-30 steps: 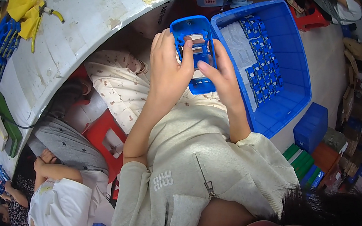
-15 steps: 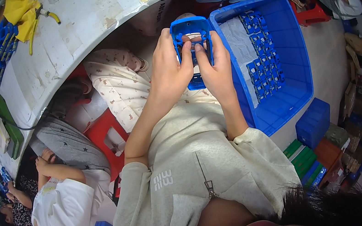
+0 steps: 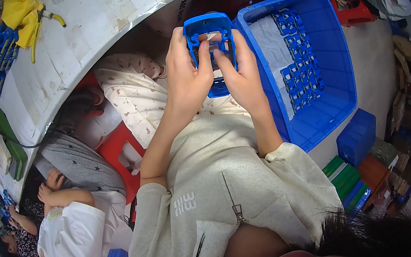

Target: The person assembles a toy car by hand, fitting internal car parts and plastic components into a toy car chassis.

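Blue plastic housing (image 3: 208,24) sits between my left hand (image 3: 186,76) and right hand (image 3: 245,75), both curled closed around its sides, thumbs over its opening; right of the right hand I see a blue crate (image 3: 333,58) with blue parts (image 3: 300,57); farther, beyond the left hand, yellow-handled pliers (image 3: 59,19) on a white table (image 3: 96,23).

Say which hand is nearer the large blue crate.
Right. Right hand is just left of the large blue crate; left hand is farther left, on the left side of the blue plastic housing.

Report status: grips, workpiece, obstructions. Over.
Left grip and right grip holding hollow blue plastic housing. Hollow side facing camera. Nothing visibly blocking; rectangular blue plastic bin at right.
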Tool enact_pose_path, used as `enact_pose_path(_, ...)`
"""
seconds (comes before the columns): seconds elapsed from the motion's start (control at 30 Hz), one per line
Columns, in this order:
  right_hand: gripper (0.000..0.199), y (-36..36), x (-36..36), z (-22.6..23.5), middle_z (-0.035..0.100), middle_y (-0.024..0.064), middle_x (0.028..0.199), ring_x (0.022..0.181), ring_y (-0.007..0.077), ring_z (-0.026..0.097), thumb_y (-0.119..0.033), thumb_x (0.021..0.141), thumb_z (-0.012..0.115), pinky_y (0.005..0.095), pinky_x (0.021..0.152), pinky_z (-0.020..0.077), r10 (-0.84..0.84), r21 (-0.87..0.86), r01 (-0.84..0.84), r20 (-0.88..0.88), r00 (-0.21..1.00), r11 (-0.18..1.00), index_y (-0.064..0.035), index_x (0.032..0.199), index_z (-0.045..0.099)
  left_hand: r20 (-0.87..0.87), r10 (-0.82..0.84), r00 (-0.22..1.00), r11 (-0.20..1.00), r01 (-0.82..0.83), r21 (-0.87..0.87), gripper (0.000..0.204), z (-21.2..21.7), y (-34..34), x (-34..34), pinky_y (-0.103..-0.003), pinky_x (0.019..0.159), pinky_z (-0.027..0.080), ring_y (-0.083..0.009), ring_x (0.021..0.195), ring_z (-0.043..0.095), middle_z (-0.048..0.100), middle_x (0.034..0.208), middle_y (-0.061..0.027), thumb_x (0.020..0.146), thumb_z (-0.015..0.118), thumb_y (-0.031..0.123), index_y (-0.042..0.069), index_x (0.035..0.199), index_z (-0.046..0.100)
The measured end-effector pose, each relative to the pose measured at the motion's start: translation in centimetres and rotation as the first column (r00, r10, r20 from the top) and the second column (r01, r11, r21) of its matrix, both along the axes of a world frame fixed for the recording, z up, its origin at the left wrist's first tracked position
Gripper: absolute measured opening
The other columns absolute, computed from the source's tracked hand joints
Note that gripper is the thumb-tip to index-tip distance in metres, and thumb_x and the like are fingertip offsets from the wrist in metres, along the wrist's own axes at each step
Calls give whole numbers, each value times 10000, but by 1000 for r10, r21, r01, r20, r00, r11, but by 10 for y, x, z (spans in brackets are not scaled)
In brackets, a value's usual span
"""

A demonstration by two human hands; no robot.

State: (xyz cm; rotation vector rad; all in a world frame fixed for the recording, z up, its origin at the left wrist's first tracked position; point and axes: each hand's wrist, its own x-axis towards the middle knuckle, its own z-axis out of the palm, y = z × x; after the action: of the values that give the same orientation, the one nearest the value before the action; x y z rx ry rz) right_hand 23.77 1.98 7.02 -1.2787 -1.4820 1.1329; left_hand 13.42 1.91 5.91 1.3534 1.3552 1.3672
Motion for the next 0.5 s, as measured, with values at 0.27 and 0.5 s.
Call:
enact_pose_path(0.27, 226, -6, 2, -15, 542, 93, 810, 705, 102, 536, 41, 803, 416, 241, 639, 432, 96, -111, -117, -179, 979, 987, 11, 1026, 427, 26, 112, 993, 993, -111, -30, 107, -1, 2, -6, -295, 613, 450, -202, 696, 566, 549, 783, -135, 808, 491, 14, -22, 903, 456)
enact_pose_path(0.5, 183, -5, 1, -17, 550, 75, 838, 748, 88, 537, 44, 830, 414, 217, 665, 429, 3, -149, -37, -225, 974, 988, 14, 1007, 448, 20, 58, 998, 998, -58, -1, 183, -17, 8, -2, -357, 656, 407, -319, 733, 517, 491, 811, -189, 775, 513, 40, -42, 918, 433)
